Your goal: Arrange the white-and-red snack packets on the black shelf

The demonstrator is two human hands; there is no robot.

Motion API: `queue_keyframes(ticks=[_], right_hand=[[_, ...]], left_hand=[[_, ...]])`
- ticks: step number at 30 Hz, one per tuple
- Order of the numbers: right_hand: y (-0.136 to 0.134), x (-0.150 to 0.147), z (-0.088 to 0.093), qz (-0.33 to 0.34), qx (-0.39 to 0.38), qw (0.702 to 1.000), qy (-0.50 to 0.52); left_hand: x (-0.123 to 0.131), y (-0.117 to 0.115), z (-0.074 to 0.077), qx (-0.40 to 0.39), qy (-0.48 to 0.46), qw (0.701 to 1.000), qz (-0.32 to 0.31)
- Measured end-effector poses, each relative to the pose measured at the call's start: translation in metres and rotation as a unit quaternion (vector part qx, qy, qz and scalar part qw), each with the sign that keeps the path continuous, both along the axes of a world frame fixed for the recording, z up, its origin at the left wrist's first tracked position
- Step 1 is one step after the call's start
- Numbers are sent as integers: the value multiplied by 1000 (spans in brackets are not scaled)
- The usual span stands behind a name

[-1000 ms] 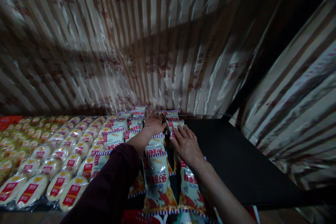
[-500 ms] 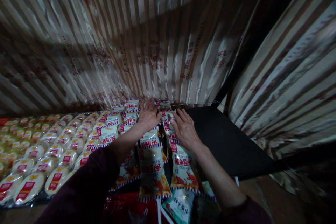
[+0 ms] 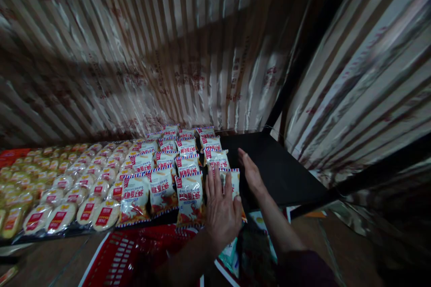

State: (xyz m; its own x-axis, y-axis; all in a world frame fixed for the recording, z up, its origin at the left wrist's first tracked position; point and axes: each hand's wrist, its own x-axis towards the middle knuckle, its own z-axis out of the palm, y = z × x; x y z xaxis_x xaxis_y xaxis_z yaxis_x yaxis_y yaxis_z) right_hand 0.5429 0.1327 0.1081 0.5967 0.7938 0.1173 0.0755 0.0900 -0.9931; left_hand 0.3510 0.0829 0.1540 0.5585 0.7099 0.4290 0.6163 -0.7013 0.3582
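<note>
Rows of white snack bags [image 3: 190,195] with red lettering and striped edges lie on a black shelf [image 3: 279,166]. My left hand [image 3: 222,210] lies flat, fingers extended, on the front bag of the rightmost column and covers much of it. Just right of that column, my right hand [image 3: 252,175] is held on edge over the bare black surface, its fingers stretched out and holding nothing. The bags stand in several columns, labels facing up.
Round packaged cakes [image 3: 62,217] fill the shelf's left side. Below the front edge are a red basket [image 3: 117,251] and a green bag [image 3: 230,255]. A striped curtain [image 3: 202,45] hangs behind; a dark post [image 3: 286,94] stands at the back right.
My left hand has moved from the back bags toward the front of the right column. My right hand has come off the bags to their right side. The view has shifted slightly.
</note>
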Motion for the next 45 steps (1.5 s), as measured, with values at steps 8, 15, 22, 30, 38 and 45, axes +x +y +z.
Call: queue_keyframes(ticks=[8, 15, 22, 30, 38, 45], right_hand=[[28, -13, -8, 95, 19, 975, 199], [50, -1, -6, 161, 13, 964, 213], [62, -2, -5, 206, 39, 947, 244], [72, -12, -11, 238, 32, 926, 293], [73, -24, -6, 233, 44, 935, 264], [65, 13, -21, 49, 47, 994, 82]], left_hand=[[14, 27, -14, 55, 59, 997, 8], [33, 39, -14, 78, 62, 995, 1], [46, 57, -24, 66, 39, 996, 41], [36, 66, -26, 62, 39, 996, 42], [27, 66, -20, 58, 33, 997, 48], [26, 76, -2, 68, 57, 995, 36]])
